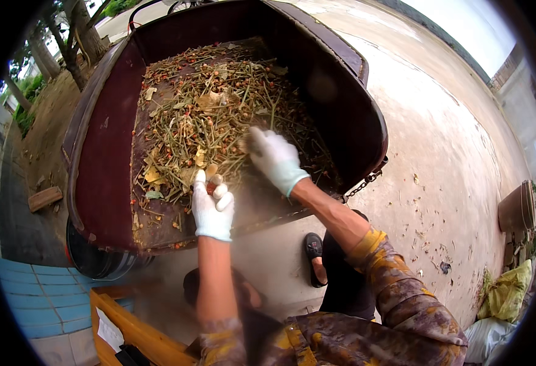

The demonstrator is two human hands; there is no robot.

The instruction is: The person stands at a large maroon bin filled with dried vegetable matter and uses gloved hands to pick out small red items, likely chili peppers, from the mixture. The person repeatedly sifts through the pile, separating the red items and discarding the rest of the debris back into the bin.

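Note:
A heap of dry cut stalks (194, 123), mixed with small red and orange fruits and withered leaves, covers much of the cargo bed (167, 232). My left hand (213, 208), in a white knit glove, is at the near edge of the heap with its fingers curled. Something reddish shows between thumb and fingers; whether it is held is unclear. To its right, my right hand (275, 158) wears a matching glove and is blurred by motion. Its fingers reach the stalks at the heap's right side, and their grip cannot be made out.
Maroon metal side walls (105, 132) enclose the bed left and right. A chain (364, 184) hangs at its near right corner. Below left are a black wheel or tub (98, 256) and a yellow wooden piece (135, 325). Sacks (506, 293) lie at far right.

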